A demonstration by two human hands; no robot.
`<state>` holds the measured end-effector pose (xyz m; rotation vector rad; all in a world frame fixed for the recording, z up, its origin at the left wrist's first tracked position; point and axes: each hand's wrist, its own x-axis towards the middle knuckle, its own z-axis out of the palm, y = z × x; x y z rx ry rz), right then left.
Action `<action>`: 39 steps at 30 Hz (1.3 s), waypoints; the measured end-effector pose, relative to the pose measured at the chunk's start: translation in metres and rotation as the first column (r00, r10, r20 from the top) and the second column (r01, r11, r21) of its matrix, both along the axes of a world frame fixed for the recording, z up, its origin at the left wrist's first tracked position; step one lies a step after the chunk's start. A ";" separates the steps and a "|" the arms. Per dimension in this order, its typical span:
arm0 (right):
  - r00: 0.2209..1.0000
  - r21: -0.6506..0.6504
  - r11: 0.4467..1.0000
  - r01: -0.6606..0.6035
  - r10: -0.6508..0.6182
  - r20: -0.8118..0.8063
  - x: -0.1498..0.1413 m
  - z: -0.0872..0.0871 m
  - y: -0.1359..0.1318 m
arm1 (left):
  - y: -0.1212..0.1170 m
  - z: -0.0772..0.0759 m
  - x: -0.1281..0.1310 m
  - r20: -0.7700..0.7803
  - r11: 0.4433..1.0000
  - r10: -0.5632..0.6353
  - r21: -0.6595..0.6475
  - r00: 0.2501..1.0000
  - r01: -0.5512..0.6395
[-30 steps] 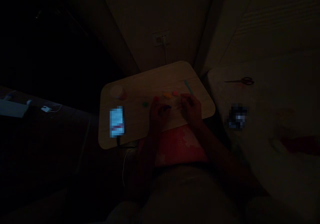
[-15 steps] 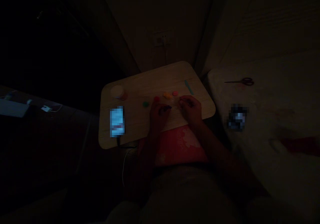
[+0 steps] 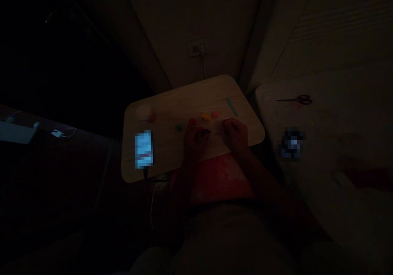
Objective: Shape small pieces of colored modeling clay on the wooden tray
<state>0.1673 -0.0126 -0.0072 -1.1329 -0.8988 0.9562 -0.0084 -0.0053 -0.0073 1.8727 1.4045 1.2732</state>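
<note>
The scene is very dark. On the small wooden table, my left hand (image 3: 194,140) is closed around a small dark lump (image 3: 205,132); its kind is hard to make out. My right hand (image 3: 237,134) rests to the right, fingers curled together, and whatever they may hold is hidden. Beyond the hands lies a row of small soft-looking lumps: green (image 3: 178,127), a red lump (image 3: 192,121), a yellow-orange lump (image 3: 205,117) and a pink-orange lump (image 3: 215,114). A flat teal stick-like tool (image 3: 232,107) lies past my right hand.
A lit phone (image 3: 143,149), blurred out, lies on the table's left (image 3: 162,152), with a pale-topped jar (image 3: 144,112) behind it. Scissors (image 3: 302,99) and a blurred dark object (image 3: 291,144) lie on the pale surface to the right. A wall socket (image 3: 198,47) has a plugged-in cable.
My right hand's fingers have curled in more and the hand has turned slightly. My left hand stays about where it was, and the lumps have not moved.
</note>
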 end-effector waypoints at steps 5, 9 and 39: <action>0.996 0.039 0.999 -0.033 0.030 0.081 0.004 -0.002 -0.001 | 0.000 0.000 0.000 -0.005 1.000 0.002 -0.012 1.000 -0.002; 0.994 0.077 0.992 -0.098 0.093 0.064 0.003 -0.002 -0.001 | 0.001 -0.001 -0.001 -0.001 1.000 -0.009 0.003 1.000 0.009; 0.899 0.204 0.957 -0.205 0.101 0.427 0.001 -0.005 -0.001 | 0.001 -0.003 -0.002 -0.031 0.998 -0.040 0.045 0.999 0.041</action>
